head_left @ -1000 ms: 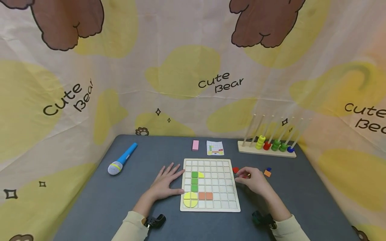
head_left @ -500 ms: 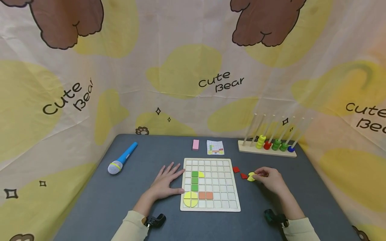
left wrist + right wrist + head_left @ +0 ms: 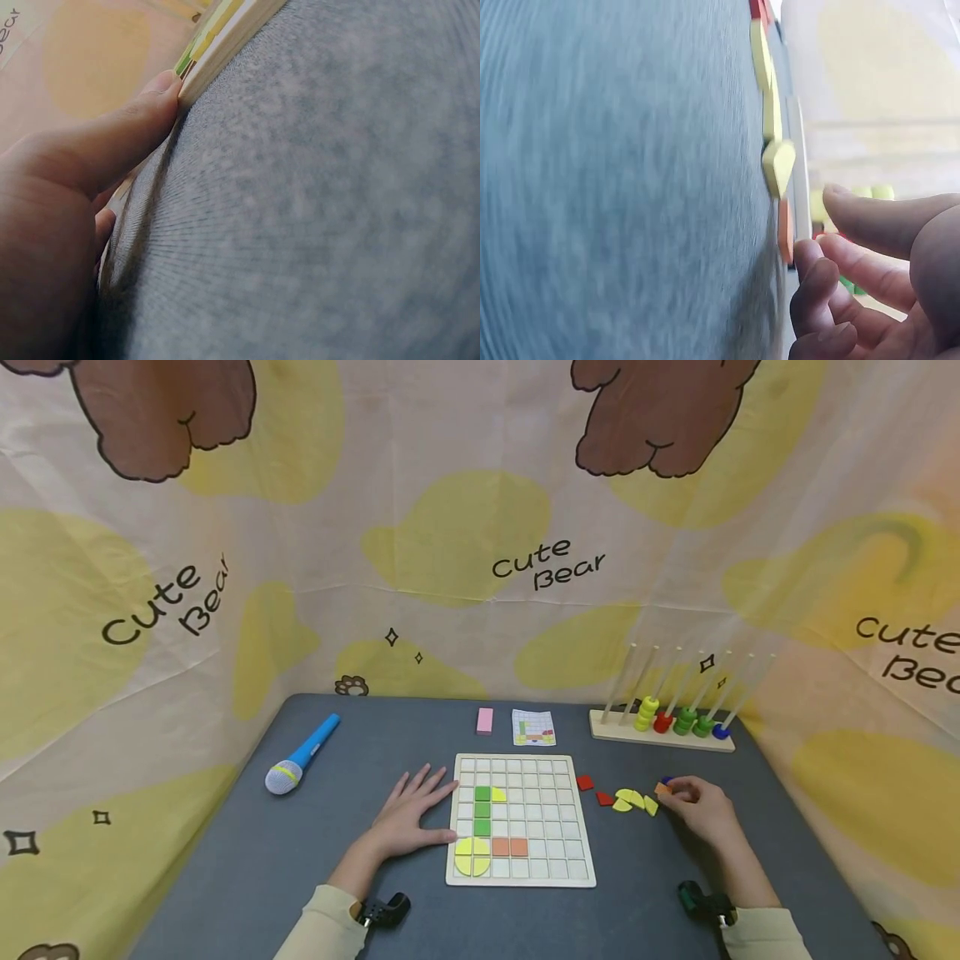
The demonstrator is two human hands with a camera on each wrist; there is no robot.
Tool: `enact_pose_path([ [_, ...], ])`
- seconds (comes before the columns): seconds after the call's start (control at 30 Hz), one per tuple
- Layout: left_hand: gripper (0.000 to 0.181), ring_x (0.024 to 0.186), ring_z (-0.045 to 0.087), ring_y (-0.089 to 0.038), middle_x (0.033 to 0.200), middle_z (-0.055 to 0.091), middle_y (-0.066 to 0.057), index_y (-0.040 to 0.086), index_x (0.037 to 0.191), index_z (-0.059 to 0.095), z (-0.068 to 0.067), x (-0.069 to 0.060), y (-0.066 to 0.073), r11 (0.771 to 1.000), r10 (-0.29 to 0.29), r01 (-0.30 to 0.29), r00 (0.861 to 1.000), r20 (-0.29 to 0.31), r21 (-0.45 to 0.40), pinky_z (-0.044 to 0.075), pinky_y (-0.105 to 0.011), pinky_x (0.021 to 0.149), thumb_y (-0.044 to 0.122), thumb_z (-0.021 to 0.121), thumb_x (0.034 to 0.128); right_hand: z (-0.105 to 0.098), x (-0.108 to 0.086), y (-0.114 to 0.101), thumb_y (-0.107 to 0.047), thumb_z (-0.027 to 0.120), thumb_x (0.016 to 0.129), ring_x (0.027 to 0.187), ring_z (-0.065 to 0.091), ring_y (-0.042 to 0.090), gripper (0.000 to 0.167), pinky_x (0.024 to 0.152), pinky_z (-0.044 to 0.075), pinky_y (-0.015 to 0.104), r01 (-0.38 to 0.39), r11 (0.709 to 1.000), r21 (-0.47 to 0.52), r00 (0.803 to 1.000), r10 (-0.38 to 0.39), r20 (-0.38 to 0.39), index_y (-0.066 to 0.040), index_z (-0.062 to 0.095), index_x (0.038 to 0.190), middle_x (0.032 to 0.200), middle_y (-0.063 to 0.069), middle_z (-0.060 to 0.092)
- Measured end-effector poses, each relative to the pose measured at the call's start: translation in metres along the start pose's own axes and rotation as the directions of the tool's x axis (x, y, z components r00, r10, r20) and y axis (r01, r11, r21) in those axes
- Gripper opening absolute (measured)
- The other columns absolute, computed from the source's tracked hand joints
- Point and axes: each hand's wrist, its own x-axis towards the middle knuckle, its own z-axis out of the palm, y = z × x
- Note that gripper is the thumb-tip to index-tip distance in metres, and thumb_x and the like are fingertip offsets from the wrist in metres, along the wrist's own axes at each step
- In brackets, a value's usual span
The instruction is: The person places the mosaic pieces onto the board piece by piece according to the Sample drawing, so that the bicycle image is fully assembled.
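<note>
My left hand (image 3: 411, 814) lies spread at the left edge of the white grid board (image 3: 555, 883). Its thumb touches the board's rim in the left wrist view, beside green and yellow pieces (image 3: 214, 34). Green squares (image 3: 482, 810), orange-red squares (image 3: 509, 847) and yellow quarter-circles (image 3: 472, 857) sit in the grid. Right of the board, my right hand (image 3: 702, 810) hovers at an orange piece (image 3: 662, 789). In the right wrist view its thumb stands apart from the bent fingers, which are close to the orange piece (image 3: 785, 232). A blue piece (image 3: 667, 779) is partly hidden there.
Loose red pieces (image 3: 604, 798) and several yellow quarter-circles (image 3: 637, 798) lie between the board and my right hand. Behind stand a bead rack (image 3: 660, 732), a pattern card (image 3: 533, 727) and a pink block (image 3: 484, 721). A toy microphone (image 3: 302, 756) lies at left.
My right hand has moved rightward from the red pieces, past the yellow pieces, to the orange one. Yellow pieces now lie spread out and uncovered. The left hand has stayed put.
</note>
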Motion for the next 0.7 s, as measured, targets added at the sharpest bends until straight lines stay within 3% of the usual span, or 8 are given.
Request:
enact_pose_path([
  [0.2,0.092,0.158,0.004,-0.028,0.169,0.019,0.002,0.035,0.159,0.031,-0.001,0.0,0.001,1.0,0.0,0.0,1.0,0.008,-0.005,0.0,-0.058,0.125,0.074,0.062,0.0826,-0.005,0.003,0.012,-0.039,0.068,0.096,0.088,0.062,0.028,0.051,0.066,0.045,0.029,-0.037,0.999,-0.037,0.999,0.036,-0.02,0.004,0.063,0.123,0.106,0.024,0.07],
  [0.47,0.091,0.158,0.004,-0.029,0.169,0.02,0.002,0.034,0.159,0.032,-0.002,-0.001,0.002,1.0,-0.003,0.004,1.0,0.005,-0.011,0.001,-0.059,0.124,0.073,0.063,0.0827,0.0,0.011,0.015,-0.039,0.071,0.094,0.081,0.055,0.026,0.051,0.064,0.041,0.031,-0.05,0.998,-0.047,0.999,0.049,-0.023,0.005,0.066,0.119,0.092,0.015,0.065],
  [0.7,0.091,0.158,0.005,-0.029,0.169,0.02,0.002,0.033,0.159,0.033,-0.002,-0.001,0.002,1.0,0.001,-0.001,1.0,-0.002,-0.011,0.001,-0.059,0.124,0.072,0.064,0.0829,0.002,0.017,0.012,-0.04,0.072,0.093,0.081,0.052,0.027,0.048,0.064,0.039,0.032,-0.081,0.996,-0.046,0.997,0.082,0.002,0.003,0.068,0.114,0.089,0.013,0.061],
])
